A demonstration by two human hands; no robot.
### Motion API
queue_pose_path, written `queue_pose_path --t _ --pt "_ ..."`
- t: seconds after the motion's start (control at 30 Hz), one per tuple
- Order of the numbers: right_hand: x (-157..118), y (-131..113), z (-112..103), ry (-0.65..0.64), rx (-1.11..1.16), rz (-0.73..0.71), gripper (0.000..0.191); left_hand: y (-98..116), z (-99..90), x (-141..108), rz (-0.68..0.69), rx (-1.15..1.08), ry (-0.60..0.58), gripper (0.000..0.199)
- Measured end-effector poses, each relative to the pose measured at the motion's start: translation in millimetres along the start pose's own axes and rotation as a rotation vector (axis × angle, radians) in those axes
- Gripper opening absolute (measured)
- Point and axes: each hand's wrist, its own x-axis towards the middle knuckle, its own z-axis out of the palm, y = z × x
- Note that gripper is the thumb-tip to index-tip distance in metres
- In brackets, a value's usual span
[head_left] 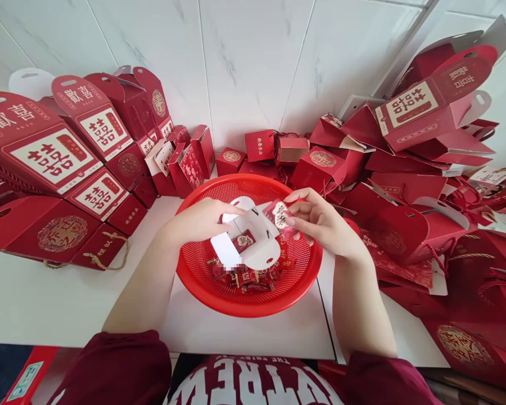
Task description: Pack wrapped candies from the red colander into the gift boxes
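The right hand [316, 220] has its fingers closed on a small red packet [279, 216], held just beside the open mouth of a white-lined box [257, 239] — the left hand [202, 222] is at the box's other side, its fingers seemingly on the rim, though how firmly they grip I cannot tell. Inside the box lies another red packet [243, 241]. The box is over a red basket [253, 306] with small wrapped pieces [253, 277] in it, and red gift boxes [320, 163] lie beyond, near the tiled wall [253, 62]
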Motion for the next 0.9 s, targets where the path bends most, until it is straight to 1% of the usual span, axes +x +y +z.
queue_pose_path --t 0.1,0.17,0.23,0.27,0.3,0.33,0.4,0.43,0.53,0.6,0.67,0.73,0.8,0.9 --pt "3.1 1.8 7.4 0.051 -0.004 0.024 0.035 -3.4 2.1 5.3 0.018 -0.004 -0.063 0.05" --pt "4.1 4.1 12.6 0.093 -0.012 -0.01 0.045 -7.6 1.7 7.1 0.034 -0.037 -0.087 0.05" --pt "4.6 5.4 16.9 0.144 -0.07 -0.075 0.057 -12.2 1.1 8.2 0.061 -0.061 -0.104 0.048" --pt "4.9 5.1 18.4 0.161 -0.121 -0.11 0.055 -14.4 0.8 8.7 0.071 -0.063 -0.107 0.046" --pt "5.7 4.1 19.6 0.16 -0.19 -0.141 0.046 -16.5 0.8 9.0 0.079 -0.058 -0.11 0.044" --pt "7.2 2.3 20.4 0.141 -0.275 -0.171 0.033 -18.4 0.9 9.5 0.081 -0.05 -0.112 0.043" --pt "12.8 -2.6 22.4 0.053 -0.485 -0.236 0.01 -21.5 1.7 10.5 0.081 -0.043 -0.11 0.043" --pt "17.2 -5.1 24.1 0.0 -0.609 -0.266 0.006 -22.7 2.3 11.1 0.092 -0.049 -0.108 0.045" --pt "35.3 -8.6 35.1 -0.148 -0.995 -0.279 0.015 -25.1 5.1 13.1 0.148 -0.076 -0.094 0.044" --pt "48.3 -5.9 47.6 -0.263 -1.223 -0.218 0.018 -25.9 6.9 14.1 0.149 -0.063 -0.075 0.039" --pt "58.8 0.2 62.4 -0.375 -1.384 -0.136 0.023 -26.6 8.1 14.5 0.115 -0.04 -0.051 0.034" --pt "65.4 8.3 76.7 -0.434 -1.463 -0.071 0.027 -27.3 8.8 14.4 0.074 -0.029 -0.037 0.037" --pt "68.6 16.7 87.5 -0.437 -1.48 -0.041 0.032 -28.4 9.5 14.2 0.048 -0.011 -0.024 0.043" --pt "70.8 27.7 94.8 -0.429 -1.472 -0.028 0.04 -29.7 10.5 13.9 0.05 0.032 0.001 0.048"
